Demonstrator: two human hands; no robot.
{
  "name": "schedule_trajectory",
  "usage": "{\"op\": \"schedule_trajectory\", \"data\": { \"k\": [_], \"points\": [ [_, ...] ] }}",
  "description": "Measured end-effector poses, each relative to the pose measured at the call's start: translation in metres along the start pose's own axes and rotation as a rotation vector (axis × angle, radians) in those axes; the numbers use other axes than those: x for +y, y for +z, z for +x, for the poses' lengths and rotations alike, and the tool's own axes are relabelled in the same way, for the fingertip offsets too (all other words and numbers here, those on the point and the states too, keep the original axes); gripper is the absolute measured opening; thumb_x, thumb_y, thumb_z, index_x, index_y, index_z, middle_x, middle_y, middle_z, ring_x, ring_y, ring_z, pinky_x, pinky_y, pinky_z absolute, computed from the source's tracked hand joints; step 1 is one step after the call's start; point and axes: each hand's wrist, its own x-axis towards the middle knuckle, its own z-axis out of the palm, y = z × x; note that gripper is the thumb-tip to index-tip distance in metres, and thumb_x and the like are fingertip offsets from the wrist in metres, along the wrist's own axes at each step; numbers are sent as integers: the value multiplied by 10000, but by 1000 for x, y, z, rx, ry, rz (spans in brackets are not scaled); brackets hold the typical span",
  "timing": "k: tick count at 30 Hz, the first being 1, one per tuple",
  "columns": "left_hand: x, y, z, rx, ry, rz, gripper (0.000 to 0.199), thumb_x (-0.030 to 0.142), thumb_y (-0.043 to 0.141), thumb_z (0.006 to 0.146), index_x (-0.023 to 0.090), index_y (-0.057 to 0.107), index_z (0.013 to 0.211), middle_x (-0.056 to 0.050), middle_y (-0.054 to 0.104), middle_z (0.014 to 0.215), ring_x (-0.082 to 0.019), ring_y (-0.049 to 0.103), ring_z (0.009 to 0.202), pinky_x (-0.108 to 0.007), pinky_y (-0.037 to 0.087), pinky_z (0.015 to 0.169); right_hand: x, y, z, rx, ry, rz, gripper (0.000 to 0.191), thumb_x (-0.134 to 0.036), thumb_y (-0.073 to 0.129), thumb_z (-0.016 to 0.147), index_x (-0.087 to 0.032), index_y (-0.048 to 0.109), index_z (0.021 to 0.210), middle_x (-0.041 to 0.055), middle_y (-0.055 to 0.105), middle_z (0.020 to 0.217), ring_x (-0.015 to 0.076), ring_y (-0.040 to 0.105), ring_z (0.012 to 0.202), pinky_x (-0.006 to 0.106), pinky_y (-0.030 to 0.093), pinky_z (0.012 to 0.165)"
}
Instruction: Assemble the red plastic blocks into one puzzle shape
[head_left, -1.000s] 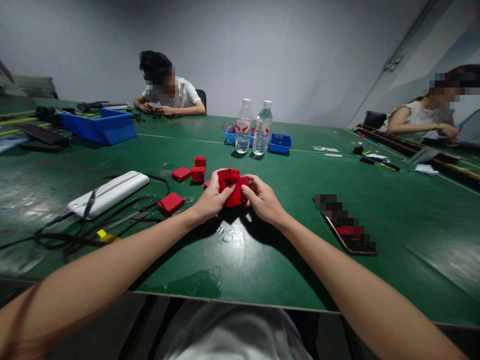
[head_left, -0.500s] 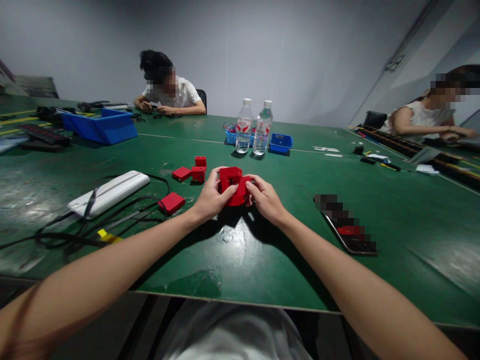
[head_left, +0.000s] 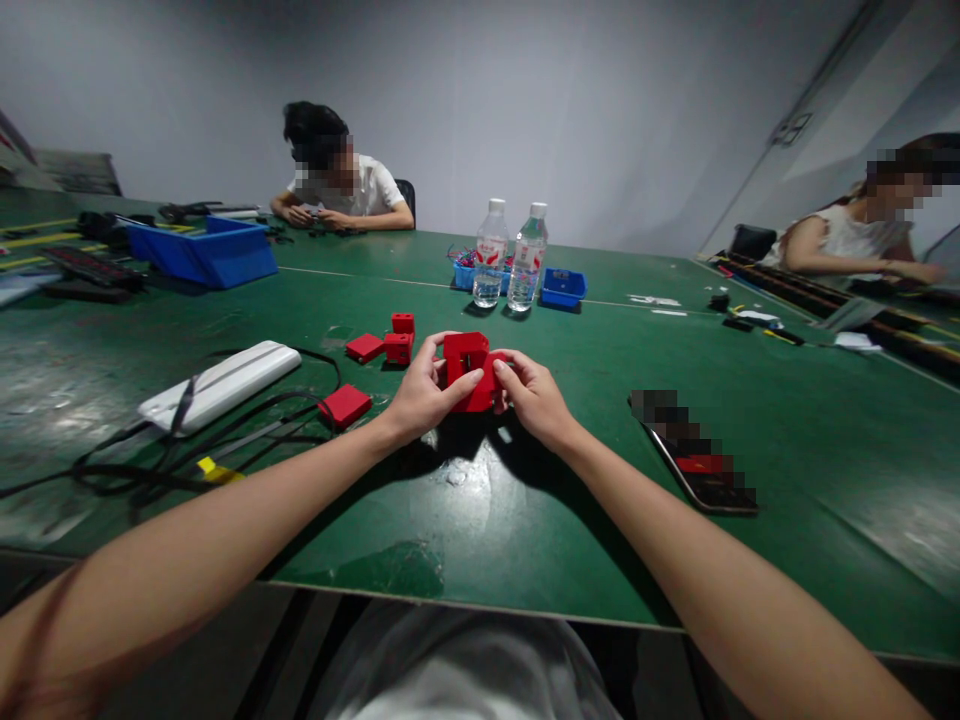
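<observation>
Between my two hands, a little above the table, is a red blocky part (head_left: 466, 350) with a dark slot in its face. My left hand (head_left: 429, 392) grips its left side, thumb across the front. On the other side my right hand (head_left: 534, 392) pinches a smaller red piece (head_left: 491, 372) against the block; whether the two are joined I cannot tell. To the left on the green table (head_left: 480, 540) lie a flat red piece (head_left: 345, 406), another flat red piece (head_left: 364, 348), and small red blocks (head_left: 398, 348) close together.
A white power bank (head_left: 221, 385) with black cables lies at the left, a phone (head_left: 694, 455) at the right. Two water bottles (head_left: 489, 255) stand before small blue bins (head_left: 563, 288). A larger blue bin (head_left: 206, 252) is far left. Two people sit beyond.
The red block has turned slightly in my hands and its slotted face shows more squarely. My grip stays much the same. The whole view has shifted slightly.
</observation>
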Motion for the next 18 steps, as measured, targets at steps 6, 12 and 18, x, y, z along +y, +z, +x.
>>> {"op": "schedule_trajectory", "data": {
  "k": [6, 12, 18],
  "points": [
    [1, 2, -2, -24, 5, -17, 631, 374, 738, 713, 192, 369, 1191, -98, 676, 1071, -217, 696, 882, -322, 563, 762, 0, 0, 0, 23, -17, -17, 323, -463, 569, 835, -178, 571, 988, -31, 571, 625, 100, 518, 486, 231, 450, 460],
    [3, 4, -2, -25, 0, -22, 617, 375, 727, 730, 189, 376, 1201, -92, 681, 1046, -209, 695, 861, -314, 568, 740, 1, 0, 0, 37, 5, 5, 315, -470, 556, 839, -181, 567, 965, -39, 558, 611, 97, 507, 463, 231, 437, 444],
    [1, 3, -2, -22, 11, -17, 601, 381, 703, 753, 190, 377, 1220, -84, 686, 1016, -200, 695, 830, -313, 571, 726, 1, 0, 0, 28, 11, 10, 304, -481, 555, 838, -198, 558, 951, -44, 558, 608, 95, 502, 445, 229, 428, 437]
  ]
}}
